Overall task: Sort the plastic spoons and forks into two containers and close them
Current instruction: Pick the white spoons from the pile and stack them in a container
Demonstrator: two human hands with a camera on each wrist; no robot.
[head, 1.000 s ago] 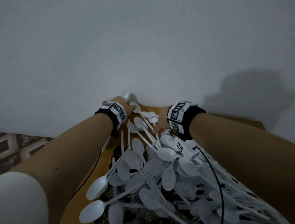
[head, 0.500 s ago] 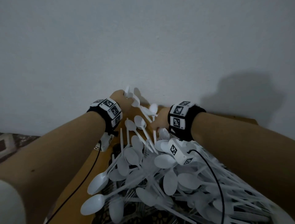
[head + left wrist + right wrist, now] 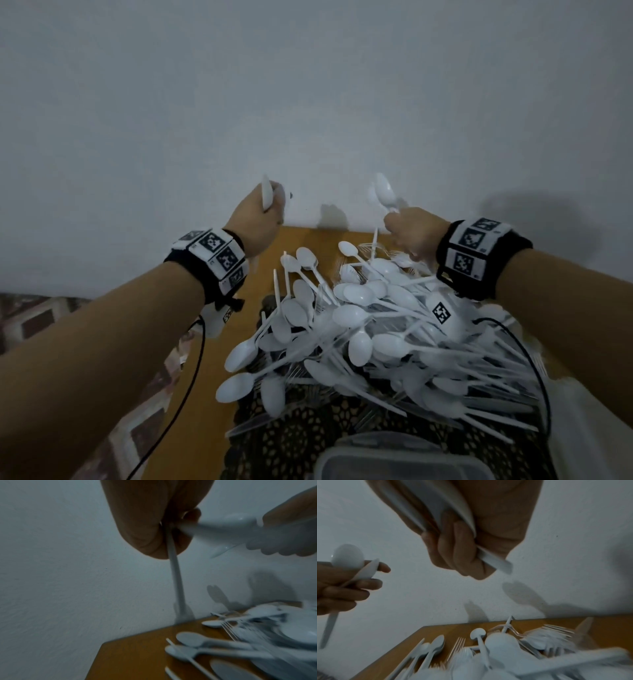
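Note:
A big heap of white plastic spoons and forks (image 3: 359,329) covers the wooden table (image 3: 308,243). My left hand (image 3: 262,219) is raised above the heap's far left end and grips white spoons (image 3: 267,193); one handle (image 3: 175,574) hangs down from the fist (image 3: 154,531). My right hand (image 3: 409,231), raised at the far right of the heap, grips a few spoons (image 3: 385,192) bowl-up; their handles (image 3: 494,559) stick out under the curled fingers (image 3: 457,550). A clear lidded container (image 3: 394,455) lies at the near edge.
A plain grey wall (image 3: 308,102) stands right behind the table. A dark lace mat (image 3: 301,435) lies under the near part of the heap. Patterned floor (image 3: 34,318) shows on the left, past the table's edge. Black cables run from both wrists.
Both hands have lifted off the far end of the heap and moved apart, each carrying spoons up in front of the wall.

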